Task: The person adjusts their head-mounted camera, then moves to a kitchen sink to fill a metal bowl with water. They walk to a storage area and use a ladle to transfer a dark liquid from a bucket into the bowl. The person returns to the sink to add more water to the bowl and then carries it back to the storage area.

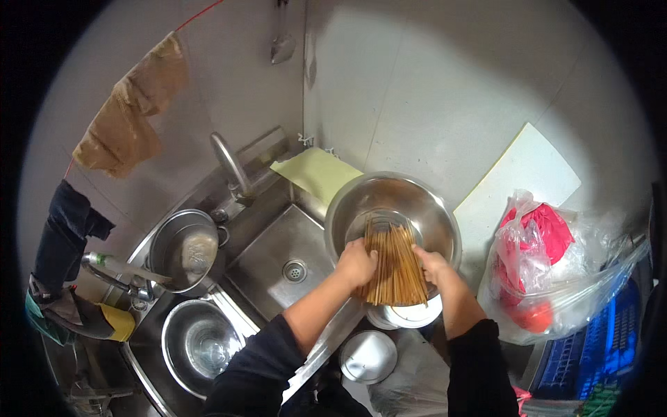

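Between my hands is a thick bundle of thin, light-brown sticks (395, 266), perhaps bamboo skewers, fanned out at the near end. My left hand (357, 265) grips the bundle's left side, thumb on top. On the right side, my right hand (430, 264) holds it with the thumb against the sticks. The bundle is over a large stainless steel bowl (341, 208), its far end inside the bowl. Part of the bowl's inside and near rim is hidden by the sticks and hands.
Left of the bowl is a steel sink (260, 255) with a faucet (229, 161). A metal pot (156, 255) and another steel bowl (174, 354) stand further left. Round white lids (368, 357) lie below. Plastic bags (536, 271) and a blue basket (589, 339) are at right.
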Demonstrator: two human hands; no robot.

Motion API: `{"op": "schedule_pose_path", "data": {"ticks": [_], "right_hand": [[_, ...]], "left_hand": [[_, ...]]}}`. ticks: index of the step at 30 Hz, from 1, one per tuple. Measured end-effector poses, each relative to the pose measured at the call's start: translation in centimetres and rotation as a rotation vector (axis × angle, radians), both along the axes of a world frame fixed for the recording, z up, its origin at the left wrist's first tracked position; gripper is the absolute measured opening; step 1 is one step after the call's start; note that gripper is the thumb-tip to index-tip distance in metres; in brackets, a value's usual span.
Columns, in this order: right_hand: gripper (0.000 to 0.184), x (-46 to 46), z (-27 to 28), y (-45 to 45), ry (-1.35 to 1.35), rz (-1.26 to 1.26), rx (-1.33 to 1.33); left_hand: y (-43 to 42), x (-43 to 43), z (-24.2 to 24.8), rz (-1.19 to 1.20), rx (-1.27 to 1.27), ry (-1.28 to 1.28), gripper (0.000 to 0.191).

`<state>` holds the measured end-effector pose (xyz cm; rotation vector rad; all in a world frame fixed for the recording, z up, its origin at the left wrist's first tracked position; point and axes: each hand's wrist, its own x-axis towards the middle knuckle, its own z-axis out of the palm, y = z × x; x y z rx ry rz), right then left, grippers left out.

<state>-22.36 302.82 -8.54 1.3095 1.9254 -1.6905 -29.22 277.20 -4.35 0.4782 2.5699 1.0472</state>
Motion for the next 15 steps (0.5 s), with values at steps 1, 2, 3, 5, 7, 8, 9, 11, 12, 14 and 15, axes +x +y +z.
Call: {"op": "schedule_pose_path", "data": {"ticks": [1, 2, 3, 5, 7, 8, 9, 11, 12, 14, 15], "right_hand": [[0.065, -0.5, -0.7, -0.2, 0.044, 0.006, -0.152], [0.061, -1.0, -1.5, -0.6, 0.038, -0.033, -0.162], [0.062, -1.1, -2.1, -0.6, 0.046, -0.019, -0.243], [0.064, -1.8, -3.3, -1.5, 0.021, -0.019, -0.39], [0.066, -2.6, -3.3, -2.2, 0.061, 0.027, -0.446], [0.065, -2.9, -2.9, -2.5, 0.084, 0.055, -0.472], [0.065, -3.3, -2.3, -3.0, 0.07, 0.052, -0.476], [0.056, -2.4, 0.3, -2.5, 0.131, 0.082, -0.537], [0.053, -2.1, 1.6, -2.5, 0.1, 0.046, -0.5], [0.046, -0.7, 4.0, -2.7, 0.149, 0.012, -0.546], [0.042, 0.1, 4.9, -3.1, 0.215, -0.01, -0.577]], "left_hand": [[2.3, -1.5, -1.2, 0.037, -0.2, -0.155, 0.049], [3.5, -2.8, -2.4, -0.202, -0.311, -0.173, 0.048], [4.6, -3.7, -3.3, -0.442, -0.42, -0.193, 0.047], [6.0, -3.6, -4.7, -0.516, -0.33, -0.38, 0.043], [8.6, -1.7, -4.8, -0.444, -0.192, -0.458, 0.037], [10.0, -0.3, -4.5, -0.489, -0.214, -0.37, 0.034], [11.3, 0.9, -4.0, -0.471, -0.199, -0.329, 0.032], [12.0, 2.8, -2.5, -0.301, -0.264, -0.312, 0.05], [11.8, 3.6, -1.5, -0.251, -0.23, -0.265, 0.059], [11.2, 6.2, 1.0, -0.154, -0.115, -0.177, 0.06], [10.5, 7.4, 2.3, -0.106, -0.05, -0.171, 0.063]]}}
